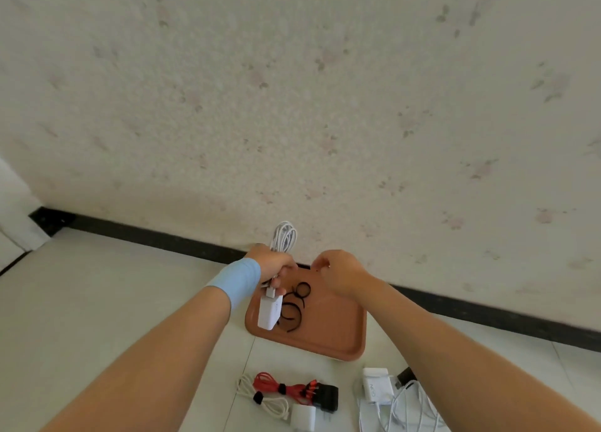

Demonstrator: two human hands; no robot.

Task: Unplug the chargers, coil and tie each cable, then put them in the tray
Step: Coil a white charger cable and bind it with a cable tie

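Observation:
My left hand point(271, 264) grips a coiled white cable point(285, 236) whose loops stick up above the fist. Its white charger block point(270, 311) dangles below the hand, over the left end of the brown tray point(338, 337). My right hand point(338, 270) hovers just right of the left hand, above the tray's far edge, fingers curled with fingertips pinched; whether it holds anything is not clear. Black cable ties point(294, 308) lie in the tray.
On the floor in front of the tray lie a tied red cable with a black charger point(305, 391), a tied white cable with a white charger point(279, 405), and a loose white charger with an uncoiled cable point(387, 396). A wall with a dark skirting board point(146, 234) stands close behind.

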